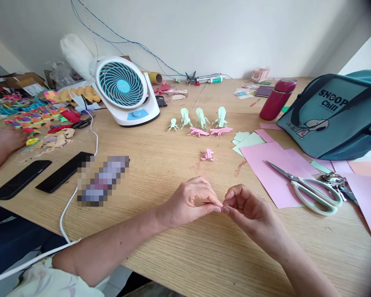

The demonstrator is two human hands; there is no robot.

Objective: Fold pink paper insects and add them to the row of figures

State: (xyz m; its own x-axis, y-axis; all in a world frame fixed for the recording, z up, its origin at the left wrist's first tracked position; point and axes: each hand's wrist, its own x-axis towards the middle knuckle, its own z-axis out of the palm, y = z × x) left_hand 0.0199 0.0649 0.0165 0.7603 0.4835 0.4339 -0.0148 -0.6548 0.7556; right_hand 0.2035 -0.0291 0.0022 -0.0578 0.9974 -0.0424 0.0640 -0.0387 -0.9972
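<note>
Left hand [198,202]: thumb and forefinger pinched on the pink paper [207,203], left of the scissors [294,179], seemingly to steady it.
Right hand [250,210]: fingertips drawn together at the paper's scissors-side end, probably for fine control.
Green figures [200,118]: beyond and left of the scissors, likely kept clear.
Scissors: on pink sheets [266,173], perhaps for easy reach.

I'm getting bright, soft light, faint shadows on the table [160,165], darkened right corners, and coarse pixel blocks [103,180] over one patch at left.
</note>
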